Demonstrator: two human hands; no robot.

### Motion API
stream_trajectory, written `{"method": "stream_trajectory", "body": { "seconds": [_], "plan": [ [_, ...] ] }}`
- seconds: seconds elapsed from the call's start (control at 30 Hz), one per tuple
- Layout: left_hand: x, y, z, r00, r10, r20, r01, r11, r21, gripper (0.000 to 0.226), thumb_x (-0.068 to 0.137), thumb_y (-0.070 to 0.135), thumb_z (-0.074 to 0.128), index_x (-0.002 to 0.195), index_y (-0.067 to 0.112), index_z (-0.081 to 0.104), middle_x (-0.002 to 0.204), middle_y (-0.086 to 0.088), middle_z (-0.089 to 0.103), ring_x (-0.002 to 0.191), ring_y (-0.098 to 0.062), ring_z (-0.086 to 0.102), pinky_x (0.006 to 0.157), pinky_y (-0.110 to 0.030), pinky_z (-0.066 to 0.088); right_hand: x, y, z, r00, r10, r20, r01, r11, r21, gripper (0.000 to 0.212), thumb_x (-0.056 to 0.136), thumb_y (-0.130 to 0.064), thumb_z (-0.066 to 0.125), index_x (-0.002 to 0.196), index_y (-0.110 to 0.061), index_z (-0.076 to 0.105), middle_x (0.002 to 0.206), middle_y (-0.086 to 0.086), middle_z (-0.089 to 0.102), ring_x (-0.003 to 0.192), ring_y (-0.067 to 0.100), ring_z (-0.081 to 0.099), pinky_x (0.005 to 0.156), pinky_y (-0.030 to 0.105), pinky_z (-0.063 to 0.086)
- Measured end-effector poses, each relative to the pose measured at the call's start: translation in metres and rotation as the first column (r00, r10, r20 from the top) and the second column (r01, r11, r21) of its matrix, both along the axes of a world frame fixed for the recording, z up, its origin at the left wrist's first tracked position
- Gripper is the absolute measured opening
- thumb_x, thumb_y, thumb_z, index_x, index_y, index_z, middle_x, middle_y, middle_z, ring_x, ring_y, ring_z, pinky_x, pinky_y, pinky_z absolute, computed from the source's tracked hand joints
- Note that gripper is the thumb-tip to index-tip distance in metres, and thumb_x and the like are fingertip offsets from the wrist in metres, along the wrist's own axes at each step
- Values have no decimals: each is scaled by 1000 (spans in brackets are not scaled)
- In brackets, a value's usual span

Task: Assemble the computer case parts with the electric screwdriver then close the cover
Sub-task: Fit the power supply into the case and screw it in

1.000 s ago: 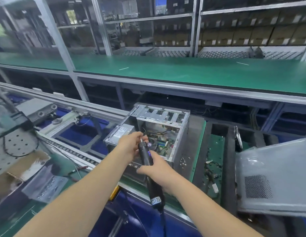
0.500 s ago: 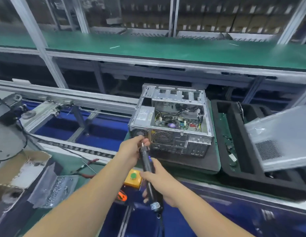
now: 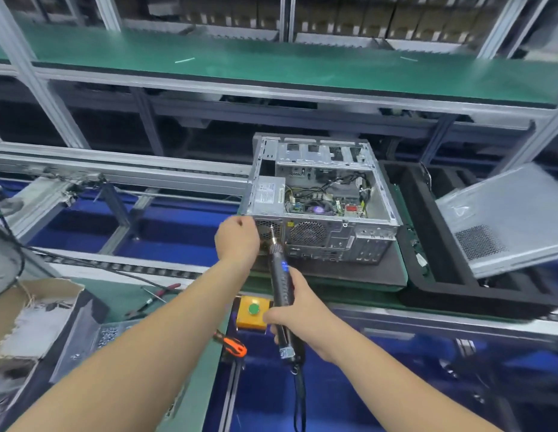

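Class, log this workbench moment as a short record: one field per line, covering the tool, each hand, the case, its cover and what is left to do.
tool: electric screwdriver, bit aimed at the rear panel of the computer case
right hand: grips the screwdriver body
left hand: curled by the bit at the case's rear left corner; what it pinches is hidden
case: open on top, boards and cables showing
cover: off, tilted on the black tray to the right
remaining: screwing, then closing the cover
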State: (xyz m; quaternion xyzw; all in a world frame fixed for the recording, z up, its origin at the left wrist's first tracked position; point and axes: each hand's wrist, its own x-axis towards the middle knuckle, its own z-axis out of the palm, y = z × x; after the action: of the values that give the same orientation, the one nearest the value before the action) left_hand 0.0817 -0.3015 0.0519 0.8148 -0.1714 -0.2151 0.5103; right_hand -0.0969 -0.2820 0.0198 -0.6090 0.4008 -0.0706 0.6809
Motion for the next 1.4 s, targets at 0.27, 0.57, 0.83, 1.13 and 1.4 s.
{"method": "stream_trajectory", "body": {
  "seconds": [0.27, 0.57, 0.83, 1.13, 1.4],
  "plan": [
    [64, -77, 20, 381, -772, 508, 410, 634, 656, 48, 110, 33, 28, 149, 13, 47, 162, -13, 33, 148, -32, 32, 116, -49, 34, 3, -1, -10, 999, -50, 9, 50, 998, -44, 97, 75, -15, 80, 146, -58, 30, 102, 16, 67, 70, 19, 68, 77, 45, 63],
    [73, -88, 3, 260, -906, 334, 448, 420, 790, 59, 110, 40, 27, 162, 15, 16, 171, -7, 12, 158, -27, 4, 122, -51, 24, 11, -10, -16, 997, -73, -27, 69, 992, -109, 101, 70, -25, 80, 144, -65, 26, 116, 11, 65, 95, 35, 67, 90, 55, 61],
    [67, -89, 10, 278, -909, 310, 428, 406, 808, 54, 111, 40, 30, 158, 13, 28, 169, -10, 17, 157, -27, 12, 118, -54, 31, 10, -11, -13, 997, -79, -17, 77, 992, -96, 100, 71, -23, 82, 147, -60, 27, 119, 9, 64, 92, 27, 66, 90, 52, 62],
    [63, -86, 16, 264, -919, 292, 417, 382, 825, 49, 111, 35, 30, 153, 9, 34, 160, -16, 29, 147, -35, 33, 113, -52, 38, 9, -16, -14, 997, -78, 5, 78, 994, -76, 96, 69, -24, 82, 141, -63, 31, 113, 8, 64, 88, 27, 65, 87, 50, 61],
    [71, -77, 16, 293, -912, 288, 567, 408, 715, 66, 106, 50, 40, 157, 10, 29, 168, -12, 18, 155, -28, 17, 124, -46, 22, 9, -18, -17, 996, -93, -14, 92, 994, -52, 102, 67, -25, 81, 147, -59, 28, 111, 7, 65, 92, 29, 66, 93, 57, 60]
  ]
}}
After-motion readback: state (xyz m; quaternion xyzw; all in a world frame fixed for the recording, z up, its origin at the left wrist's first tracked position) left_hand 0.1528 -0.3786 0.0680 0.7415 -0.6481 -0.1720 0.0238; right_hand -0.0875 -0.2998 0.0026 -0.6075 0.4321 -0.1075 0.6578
